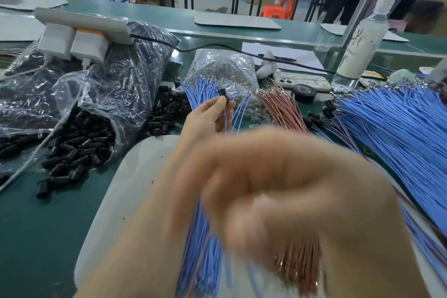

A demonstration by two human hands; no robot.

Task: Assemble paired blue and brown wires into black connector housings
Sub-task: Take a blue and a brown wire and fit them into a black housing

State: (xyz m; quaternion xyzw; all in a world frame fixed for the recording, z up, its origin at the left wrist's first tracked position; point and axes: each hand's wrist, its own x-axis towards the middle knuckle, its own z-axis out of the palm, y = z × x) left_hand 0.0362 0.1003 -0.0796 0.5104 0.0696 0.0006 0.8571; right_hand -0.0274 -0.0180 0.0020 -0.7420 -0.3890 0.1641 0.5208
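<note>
- My left hand point(208, 116) is raised above the table, thumb and fingertips pinching one black housing point(222, 95).
- A blue wire point(226, 120) seems to hang down from that housing; I cannot tell whether a brown one is in it yet.
- My right hand point(290, 189) is very close to the camera and badly blurred. Its fingers look curled, but I cannot tell whether they hold anything.
- The hands are apart, the right nearer to me and lower in the view.
- Under the right hand, on a white mat point(135, 176), lie a blue bundle point(200, 249) and a brown bundle point(300, 266), both unassembled stock.
- Just beyond the left hand more blue wires point(200, 89) fan out, with brown wires point(280, 109) to their right.
- To the far right lies a big heap point(399, 128) of blue wire. Black housings point(327, 106) sit at its near edge with blue and brown leads running from them, so I judge these to be finished pairs.
- To the left, loose housings point(72, 147) spill from a clear bag point(101, 94) onto the green table point(36, 225).
- I judge the job to be well underway: many pairs are done, one housing is in hand, and plenty of wires and housings are left.
</note>
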